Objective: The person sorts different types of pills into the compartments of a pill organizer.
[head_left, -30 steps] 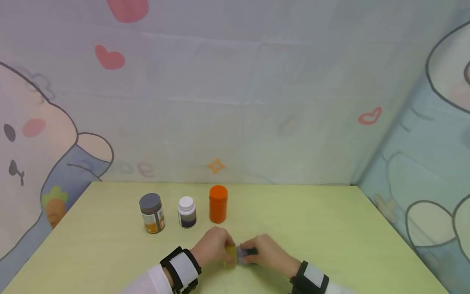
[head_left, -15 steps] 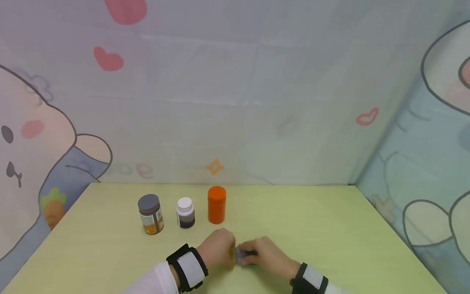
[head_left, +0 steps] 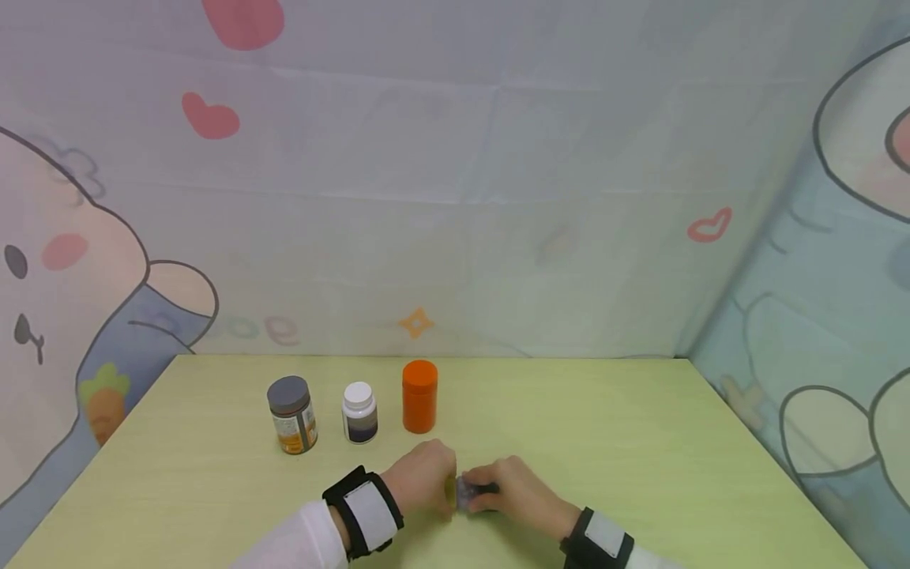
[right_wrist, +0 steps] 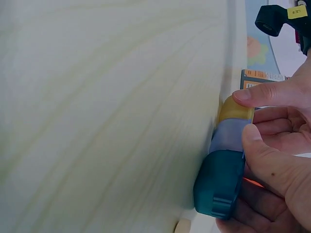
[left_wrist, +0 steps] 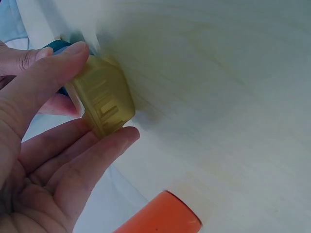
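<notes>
A small plastic container in sections lies between both hands near the front of the table. Its translucent yellow end [left_wrist: 104, 97] is pinched by my left hand [head_left: 424, 480], the thumb on one side and fingers on the other. My right hand [head_left: 522, 494] grips the other part, with the thumb by the clear lilac middle section [right_wrist: 227, 135] and fingers around the teal end [right_wrist: 219, 184]. In the right wrist view the yellow, lilac and teal sections sit end to end, touching. The fingers hide much of the container in the head view.
Behind the hands stand a grey-lidded jar [head_left: 293, 415], a white-capped bottle [head_left: 360, 412] and an orange bottle [head_left: 420, 397], all upright in a row. The pale yellow table [head_left: 640, 442] meets a printed cloth backdrop [head_left: 569, 158] at its far edge.
The left hand has shifted slightly right over the yellow end, covering more of it. The right hand has stayed nearly still. The bottles have not been moved.
</notes>
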Available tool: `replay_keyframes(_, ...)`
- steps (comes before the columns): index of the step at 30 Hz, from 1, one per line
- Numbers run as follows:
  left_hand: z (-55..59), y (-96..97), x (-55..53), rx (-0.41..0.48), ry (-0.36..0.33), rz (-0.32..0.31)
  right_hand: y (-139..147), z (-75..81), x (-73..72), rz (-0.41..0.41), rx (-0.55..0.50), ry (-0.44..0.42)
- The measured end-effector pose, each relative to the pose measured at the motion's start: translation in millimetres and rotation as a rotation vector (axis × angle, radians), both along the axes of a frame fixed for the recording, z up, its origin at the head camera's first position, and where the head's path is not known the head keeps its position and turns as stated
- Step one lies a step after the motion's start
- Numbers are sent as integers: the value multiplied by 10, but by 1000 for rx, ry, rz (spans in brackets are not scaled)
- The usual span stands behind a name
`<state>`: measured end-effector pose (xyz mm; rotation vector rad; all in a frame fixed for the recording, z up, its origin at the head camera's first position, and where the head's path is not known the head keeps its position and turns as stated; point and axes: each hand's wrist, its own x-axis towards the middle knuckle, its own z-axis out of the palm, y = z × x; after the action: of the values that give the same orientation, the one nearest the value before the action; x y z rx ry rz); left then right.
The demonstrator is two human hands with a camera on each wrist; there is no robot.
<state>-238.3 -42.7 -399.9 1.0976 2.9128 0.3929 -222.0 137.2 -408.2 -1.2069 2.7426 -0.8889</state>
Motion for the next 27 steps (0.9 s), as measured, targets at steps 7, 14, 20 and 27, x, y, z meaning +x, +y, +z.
replay_keyframes(7,28,-3,4,-7,-23,-6,-2,9,-1,13,-11,-9)
replay_keyframes(14,48,-6,-12,-17,-22,-27,-4,16,9,6,-7,-13)
replay_keyframes(20,57,2,-30,-34,-22,-41,2,-1,6,9,-8,2)
replay_keyframes(27,40,3,-52,-51,-8,-47,2,-11,-2,0,-5,-11)
